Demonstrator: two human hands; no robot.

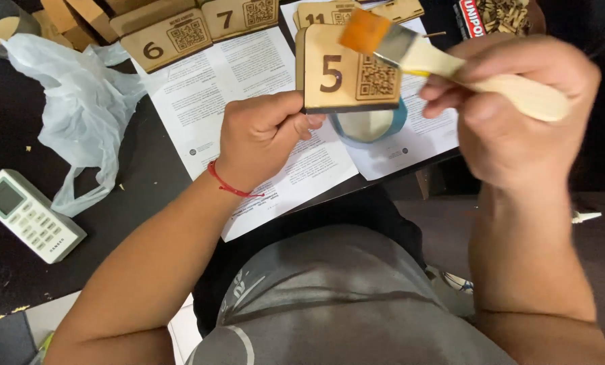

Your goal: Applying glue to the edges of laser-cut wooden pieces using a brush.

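Over the black bench (147, 176), the left hand (262, 138) pinches one square wooden plaque (346, 67) by its lower edge, above a round blue-rimmed tub (367, 127). Fingers of the right hand (512, 108) close around one flat brush (438, 61), orange bristles touching the plaque. Four more plaques lie behind on printed sheets (214, 94), beside crumpled plastic (79, 101) and a white remote (29, 215).

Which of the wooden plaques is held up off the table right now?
The square wooden plaque pinched at its lower left corner by the left hand, with the paintbrush in the right hand over it. The other plaques lie flat on the papers.
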